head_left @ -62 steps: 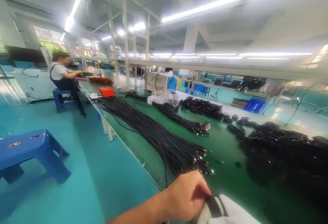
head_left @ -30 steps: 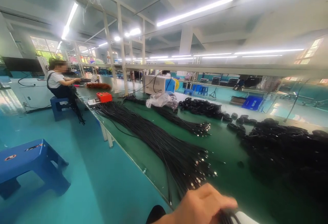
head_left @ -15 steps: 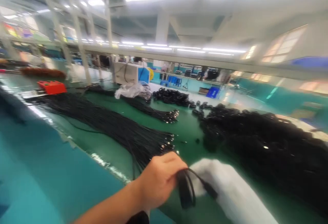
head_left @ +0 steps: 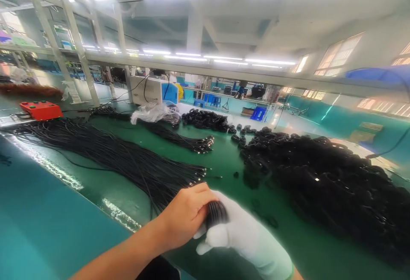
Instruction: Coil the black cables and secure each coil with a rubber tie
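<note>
Between my two hands is a tight coil of black cable point(head_left: 217, 214), its turns lying side by side. My bare left hand point(head_left: 188, 211) is closed around the coil's left side, fingers hidden behind it. My right hand point(head_left: 233, 228), in a white glove, grips the same coil from the right, thumb across its lower front. Just beyond my left hand lies a long bundle of straight black cables point(head_left: 128, 156) with shiny metal ends. To the right rises a big heap of black coiled cables point(head_left: 314, 173).
A smaller cable bundle point(head_left: 185, 139) lies further back, near a clear plastic bag point(head_left: 153, 113). At the left stands a red control box point(head_left: 41, 110). A white and blue machine point(head_left: 153, 90) sits behind, under a metal shelf rail point(head_left: 205, 70). The green table's front edge point(head_left: 96, 205) runs diagonally.
A loop and a loose cable end hung from my left hand before; now the cable is a compact coil held by both hands. My gloved right hand has closed around it. The view has shifted slightly.
</note>
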The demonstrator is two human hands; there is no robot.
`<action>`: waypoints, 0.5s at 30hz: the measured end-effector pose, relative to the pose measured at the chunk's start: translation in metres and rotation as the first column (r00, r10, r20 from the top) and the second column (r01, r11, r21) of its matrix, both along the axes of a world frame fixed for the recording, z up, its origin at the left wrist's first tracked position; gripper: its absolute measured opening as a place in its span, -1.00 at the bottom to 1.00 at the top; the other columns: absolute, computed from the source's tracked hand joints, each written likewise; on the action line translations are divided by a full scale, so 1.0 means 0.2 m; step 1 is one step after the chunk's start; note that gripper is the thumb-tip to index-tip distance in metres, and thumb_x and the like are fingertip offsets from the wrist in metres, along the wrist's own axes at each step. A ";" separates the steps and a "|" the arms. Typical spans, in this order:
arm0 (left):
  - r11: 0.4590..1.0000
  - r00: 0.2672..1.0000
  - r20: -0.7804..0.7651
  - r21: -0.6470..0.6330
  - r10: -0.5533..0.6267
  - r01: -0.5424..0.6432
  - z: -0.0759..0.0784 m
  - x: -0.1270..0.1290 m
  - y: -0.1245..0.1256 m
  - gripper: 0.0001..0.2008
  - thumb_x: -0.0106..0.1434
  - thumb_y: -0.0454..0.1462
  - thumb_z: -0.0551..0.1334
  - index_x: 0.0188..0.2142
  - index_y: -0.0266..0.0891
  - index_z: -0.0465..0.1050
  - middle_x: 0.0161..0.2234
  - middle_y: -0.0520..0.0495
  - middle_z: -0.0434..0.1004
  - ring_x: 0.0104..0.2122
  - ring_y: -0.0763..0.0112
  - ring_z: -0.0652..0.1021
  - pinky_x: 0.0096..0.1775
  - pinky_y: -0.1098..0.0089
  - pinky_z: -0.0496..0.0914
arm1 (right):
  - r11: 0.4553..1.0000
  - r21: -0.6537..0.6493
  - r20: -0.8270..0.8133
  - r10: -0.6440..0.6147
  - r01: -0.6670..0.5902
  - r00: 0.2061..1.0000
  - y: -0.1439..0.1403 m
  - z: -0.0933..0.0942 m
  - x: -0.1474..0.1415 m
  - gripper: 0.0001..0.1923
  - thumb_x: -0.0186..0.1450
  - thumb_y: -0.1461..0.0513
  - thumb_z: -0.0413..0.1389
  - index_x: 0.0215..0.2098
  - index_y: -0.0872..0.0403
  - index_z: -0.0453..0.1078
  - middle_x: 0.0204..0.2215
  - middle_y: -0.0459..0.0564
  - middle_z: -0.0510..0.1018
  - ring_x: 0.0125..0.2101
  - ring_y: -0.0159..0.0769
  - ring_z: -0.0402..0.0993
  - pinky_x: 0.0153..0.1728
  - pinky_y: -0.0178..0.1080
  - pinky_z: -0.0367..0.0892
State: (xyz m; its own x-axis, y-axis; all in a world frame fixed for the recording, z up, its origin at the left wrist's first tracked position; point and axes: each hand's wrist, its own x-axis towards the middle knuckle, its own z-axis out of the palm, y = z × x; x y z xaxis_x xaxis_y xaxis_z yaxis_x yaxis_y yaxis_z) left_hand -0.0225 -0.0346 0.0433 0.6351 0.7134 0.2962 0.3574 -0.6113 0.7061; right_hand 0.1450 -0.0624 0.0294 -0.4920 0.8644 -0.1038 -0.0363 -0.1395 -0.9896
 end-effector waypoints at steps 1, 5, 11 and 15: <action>0.999 0.999 0.015 -0.034 0.028 -0.028 -0.01 0.01 0.01 -0.70 0.22 -0.46 0.00 -0.26 -0.16 0.45 -0.32 0.03 0.40 -0.33 0.49 0.44 -0.27 0.49 0.32 | 0.999 -0.035 -0.079 0.008 -0.011 0.997 0.01 -0.02 0.01 -0.52 -0.01 0.31 0.28 -0.11 0.13 0.31 -0.36 0.01 0.52 -0.30 -0.16 0.50 -0.28 -0.09 0.42; 0.943 0.990 0.075 -0.320 0.117 -0.087 -0.04 0.06 0.06 -0.83 0.18 -0.36 0.09 -0.23 -0.16 0.35 -0.41 0.08 0.41 -0.47 0.49 0.45 -0.45 0.51 0.34 | 0.982 -0.130 -0.390 0.073 -0.134 0.918 0.05 -0.10 0.05 -0.58 0.10 0.21 0.20 -0.08 0.19 0.34 -0.28 0.13 0.49 -0.30 -0.14 0.50 -0.40 -0.11 0.46; 0.899 0.968 0.057 -0.388 0.243 -0.203 -0.10 0.12 0.10 -0.94 0.10 -0.35 0.13 -0.38 -0.19 0.30 -0.55 0.12 0.37 -0.58 0.52 0.42 -0.55 0.53 0.30 | 0.983 -0.168 -0.397 -0.002 -0.071 0.918 0.09 -0.19 0.08 -0.68 0.15 0.18 0.18 -0.17 0.22 0.41 -0.36 0.12 0.49 -0.35 -0.24 0.48 -0.40 -0.17 0.45; 0.835 0.961 0.052 -0.510 0.272 -0.209 -0.12 0.15 0.10 -0.83 0.04 -0.41 0.11 -0.33 -0.18 0.28 -0.56 0.15 0.34 -0.65 0.54 0.41 -0.61 0.54 0.29 | 0.990 -0.134 -0.391 -0.020 -0.036 0.920 0.08 -0.19 0.05 -0.71 0.13 0.19 0.20 -0.25 0.24 0.43 -0.42 0.06 0.46 -0.38 -0.29 0.44 -0.41 -0.22 0.44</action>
State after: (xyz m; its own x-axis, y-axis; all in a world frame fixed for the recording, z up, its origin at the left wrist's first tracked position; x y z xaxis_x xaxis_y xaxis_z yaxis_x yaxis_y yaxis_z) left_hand 0.0083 -0.0151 0.0187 0.4072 0.9102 -0.0760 0.3424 -0.0750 0.9366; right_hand 0.1551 -0.0466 -0.0094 -0.5241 0.8515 -0.0177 -0.4143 -0.2730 -0.8683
